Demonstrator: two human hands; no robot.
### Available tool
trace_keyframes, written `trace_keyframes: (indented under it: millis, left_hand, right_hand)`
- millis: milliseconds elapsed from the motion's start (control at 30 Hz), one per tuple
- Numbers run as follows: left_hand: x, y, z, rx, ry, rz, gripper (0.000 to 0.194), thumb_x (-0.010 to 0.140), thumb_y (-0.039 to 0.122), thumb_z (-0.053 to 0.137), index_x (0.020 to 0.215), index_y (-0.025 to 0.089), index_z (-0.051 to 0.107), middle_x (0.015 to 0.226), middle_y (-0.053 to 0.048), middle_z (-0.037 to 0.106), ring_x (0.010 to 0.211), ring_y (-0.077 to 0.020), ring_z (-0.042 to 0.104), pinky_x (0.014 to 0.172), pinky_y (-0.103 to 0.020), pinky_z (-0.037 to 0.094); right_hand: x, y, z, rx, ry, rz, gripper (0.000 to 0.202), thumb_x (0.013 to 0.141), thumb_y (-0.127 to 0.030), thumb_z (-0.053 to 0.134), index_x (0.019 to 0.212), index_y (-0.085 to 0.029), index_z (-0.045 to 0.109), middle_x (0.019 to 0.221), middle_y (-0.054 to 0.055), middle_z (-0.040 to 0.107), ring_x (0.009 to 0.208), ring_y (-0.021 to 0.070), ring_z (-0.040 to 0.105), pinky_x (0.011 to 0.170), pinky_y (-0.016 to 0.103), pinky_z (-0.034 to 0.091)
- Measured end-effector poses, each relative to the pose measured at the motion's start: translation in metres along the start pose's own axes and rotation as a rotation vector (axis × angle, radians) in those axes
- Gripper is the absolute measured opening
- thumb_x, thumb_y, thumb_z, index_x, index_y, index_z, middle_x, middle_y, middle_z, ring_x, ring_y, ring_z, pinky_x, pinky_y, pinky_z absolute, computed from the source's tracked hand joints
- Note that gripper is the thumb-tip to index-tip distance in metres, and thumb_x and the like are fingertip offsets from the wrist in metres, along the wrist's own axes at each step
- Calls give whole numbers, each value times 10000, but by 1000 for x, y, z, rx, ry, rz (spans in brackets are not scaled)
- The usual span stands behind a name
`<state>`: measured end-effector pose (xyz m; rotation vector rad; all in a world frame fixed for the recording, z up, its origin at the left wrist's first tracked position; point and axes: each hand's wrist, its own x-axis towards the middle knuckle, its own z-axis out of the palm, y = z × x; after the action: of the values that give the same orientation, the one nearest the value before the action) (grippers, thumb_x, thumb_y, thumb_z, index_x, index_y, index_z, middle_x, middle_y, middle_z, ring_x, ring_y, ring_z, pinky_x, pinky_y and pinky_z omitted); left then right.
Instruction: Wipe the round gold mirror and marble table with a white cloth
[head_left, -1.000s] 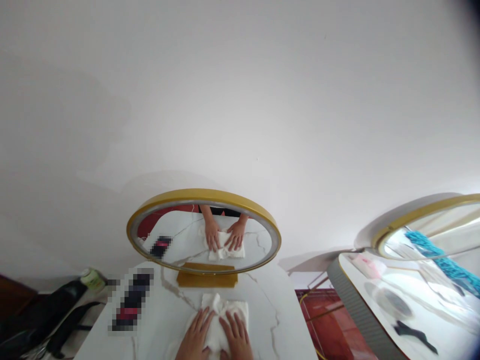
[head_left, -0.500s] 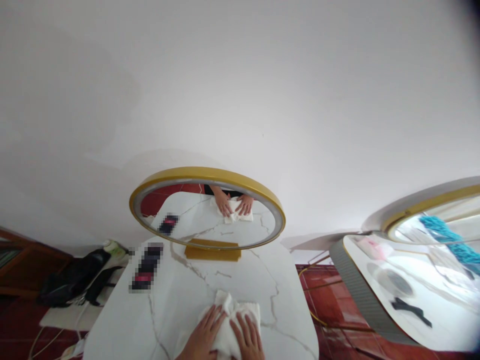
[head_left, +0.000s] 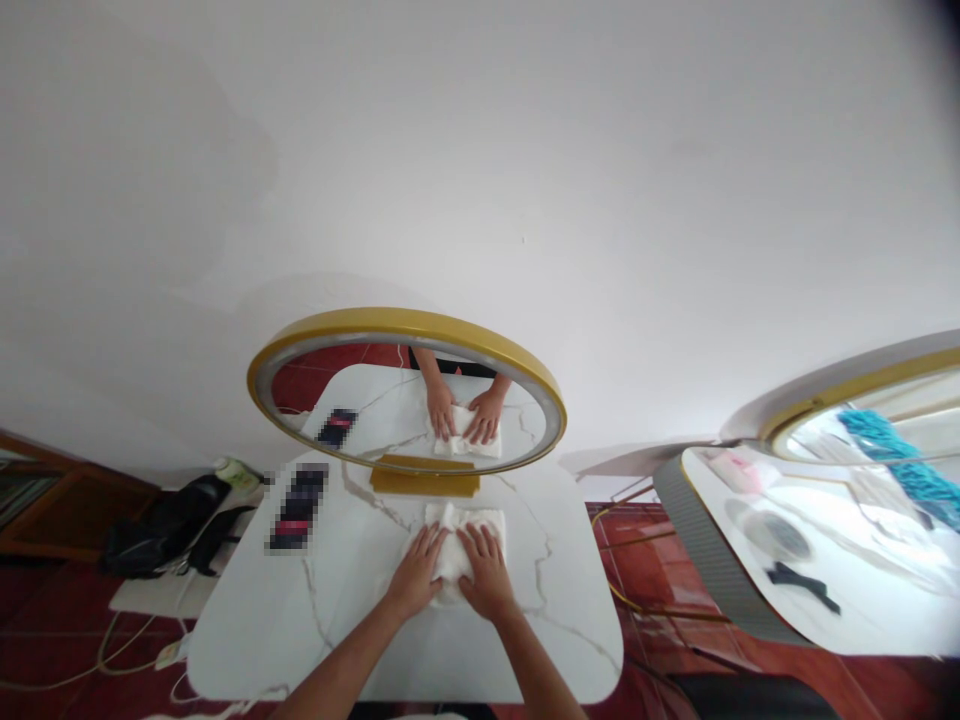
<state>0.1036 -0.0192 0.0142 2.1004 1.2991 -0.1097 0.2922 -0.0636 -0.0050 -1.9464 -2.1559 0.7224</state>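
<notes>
A white cloth (head_left: 454,552) lies on the white, grey-veined tabletop (head_left: 360,610) just in front of the mirror's base. My left hand (head_left: 418,575) rests flat on the cloth's left part, fingers stretched out and pointing away from me. On its right part lies my right hand (head_left: 484,568), also flat with fingers spread. Both palms press on the cloth from above, and neither hand grips it visibly. The round gold-framed mirror (head_left: 409,405) reflects both hands and the cloth.
A gold mirror base (head_left: 424,477) stands at the table's back. Left on the tabletop lies a pixelated dark object (head_left: 297,508). A black bag (head_left: 169,525) sits lower left, with cables near the floor. To the right stands a second table (head_left: 847,630) with a dark strip (head_left: 804,586).
Both hands have slid the cloth forward over the tabletop toward the mirror base. My forearms now show. The view has tilted slightly down.
</notes>
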Motion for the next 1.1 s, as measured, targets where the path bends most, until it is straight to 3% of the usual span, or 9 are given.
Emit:
trace_keyframes:
  millis: [167, 467, 633, 800, 933, 1100]
  left_hand:
    - [-3, 3, 0, 10, 43, -23, 843, 669, 201, 496, 1467, 185, 225, 1553, -10, 163, 1423, -220, 85, 1156, -348, 108]
    - [-59, 4, 38, -32, -71, 26, 923, 638, 186, 515, 1483, 240, 147, 1565, 73, 14, 1428, -214, -38, 1170, -367, 42]
    - [-75, 3, 39, -26, -133, 54, 959, 619, 177, 533, 1482, 277, 129, 1561, 99, -12, 1429, -203, -47, 1172, -343, 31]
    - [-68, -8, 26, -50, -114, 46, 913, 662, 233, 544, 1481, 267, 142, 1565, 77, 23, 1430, -212, -25, 1172, -351, 49]
    - [-56, -28, 8, -56, -54, 38, 861, 703, 253, 525, 1481, 237, 157, 1567, 48, 58, 1429, -214, -11, 1169, -353, 57]
    - [-39, -56, -24, -47, 4, 11, 815, 704, 248, 503, 1468, 200, 222, 1559, 6, 139, 1426, -227, 52, 1160, -376, 92]
  right_hand:
    - [-4, -5, 3, -15, 82, 10, 777, 732, -268, 493, 1458, -311, 221, 1535, -75, 179, 1417, 244, 83, 1157, 439, 82]
    - [-79, -9, 33, -56, 127, -68, 830, 742, -352, 537, 1476, -282, 157, 1547, -34, 124, 1418, 301, 70, 1148, 486, 88]
    - [-96, -11, 36, -88, 86, -122, 896, 723, -407, 576, 1481, -262, 121, 1548, -7, 107, 1415, 330, 68, 1140, 521, 87]
    - [-76, -17, 32, -110, 94, -140, 887, 705, -332, 559, 1480, -265, 132, 1548, -13, 103, 1411, 341, 85, 1130, 547, 101]
    - [-40, -30, 29, -118, 73, -121, 870, 707, -294, 539, 1477, -286, 134, 1550, -41, 83, 1415, 314, 80, 1140, 520, 97]
    - [7, -56, 29, -102, 30, -63, 796, 762, -356, 520, 1472, -297, 165, 1548, -51, 112, 1417, 291, 76, 1148, 486, 83]
